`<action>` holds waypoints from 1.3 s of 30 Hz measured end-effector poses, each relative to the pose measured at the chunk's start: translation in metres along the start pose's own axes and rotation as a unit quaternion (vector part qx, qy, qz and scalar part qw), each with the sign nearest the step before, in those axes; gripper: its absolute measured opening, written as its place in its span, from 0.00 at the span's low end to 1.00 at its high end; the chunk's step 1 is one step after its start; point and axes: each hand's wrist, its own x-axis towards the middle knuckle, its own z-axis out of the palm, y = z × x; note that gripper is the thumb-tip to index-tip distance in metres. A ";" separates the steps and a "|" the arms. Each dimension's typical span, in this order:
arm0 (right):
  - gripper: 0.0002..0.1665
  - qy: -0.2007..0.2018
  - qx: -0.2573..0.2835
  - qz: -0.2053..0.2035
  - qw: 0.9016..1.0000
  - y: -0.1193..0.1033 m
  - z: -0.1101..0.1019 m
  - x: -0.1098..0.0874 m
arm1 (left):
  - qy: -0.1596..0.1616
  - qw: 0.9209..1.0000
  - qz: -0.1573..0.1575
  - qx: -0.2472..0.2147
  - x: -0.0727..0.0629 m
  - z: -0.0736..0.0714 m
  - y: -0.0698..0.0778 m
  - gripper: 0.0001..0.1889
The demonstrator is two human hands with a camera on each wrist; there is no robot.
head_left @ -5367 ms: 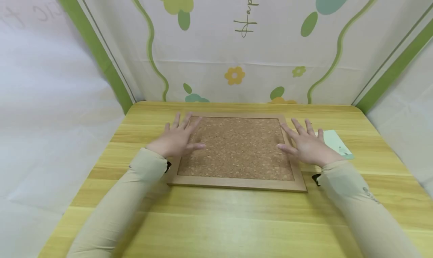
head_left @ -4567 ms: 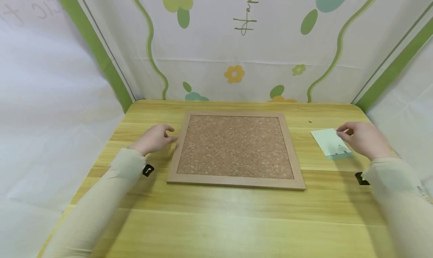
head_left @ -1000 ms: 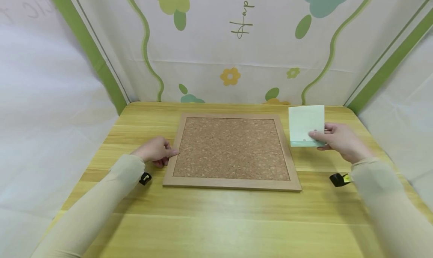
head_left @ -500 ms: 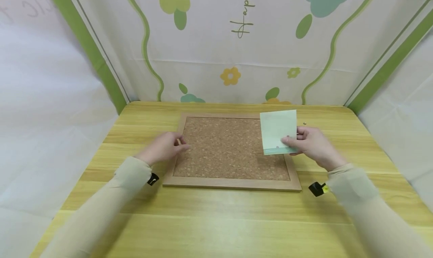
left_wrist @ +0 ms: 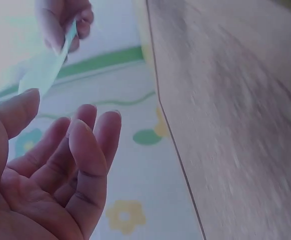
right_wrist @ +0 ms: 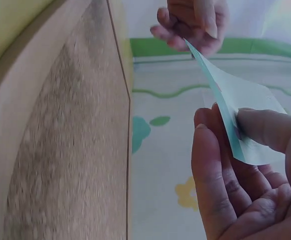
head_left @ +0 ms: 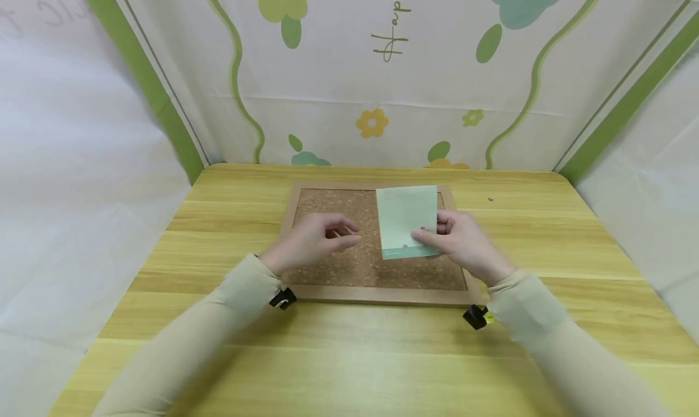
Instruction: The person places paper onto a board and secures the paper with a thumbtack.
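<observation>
My right hand (head_left: 464, 244) pinches a pale green sheet of note paper (head_left: 408, 213) by its lower right edge, thumb on the near face and fingers behind. A darker green band runs along the bottom of the paper. It is held above the framed cork board (head_left: 363, 292), tilted up toward the head camera. My left hand (head_left: 314, 238) hovers over the left half of the board, fingers loosely bent and holding nothing. In the left wrist view a gap separates the left fingertips (left_wrist: 88, 127) from the paper (left_wrist: 48, 70). The right wrist view shows the thumb pressing the paper (right_wrist: 245, 95).
The cork board lies flat on a wood-grain table (head_left: 349, 356). A tiny shiny object (head_left: 490, 199), too small to identify, lies right of the board. Behind the table hangs a white cloth (head_left: 426, 89) printed with flowers; white cloth walls flank both sides.
The right hand picked the note paper up from the table on the right and carried it left over the board. The left hand left the frame's left edge and moved right, toward the paper.
</observation>
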 end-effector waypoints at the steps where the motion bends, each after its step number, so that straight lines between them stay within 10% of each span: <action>1: 0.26 -0.002 0.003 -0.004 1.000 -0.001 0.004 0.000 | -0.002 1.000 0.002 -0.006 0.001 0.002 0.002 0.14; 17: 0.21 0.006 -0.004 -0.052 0.999 -0.006 0.041 0.002 | 0.012 0.998 -0.014 -0.056 0.002 0.019 0.015 0.11; 39: 0.08 0.008 -0.093 -0.105 0.990 0.001 0.027 -0.001 | -0.001 0.999 -0.035 -0.037 -0.005 0.017 0.005 0.14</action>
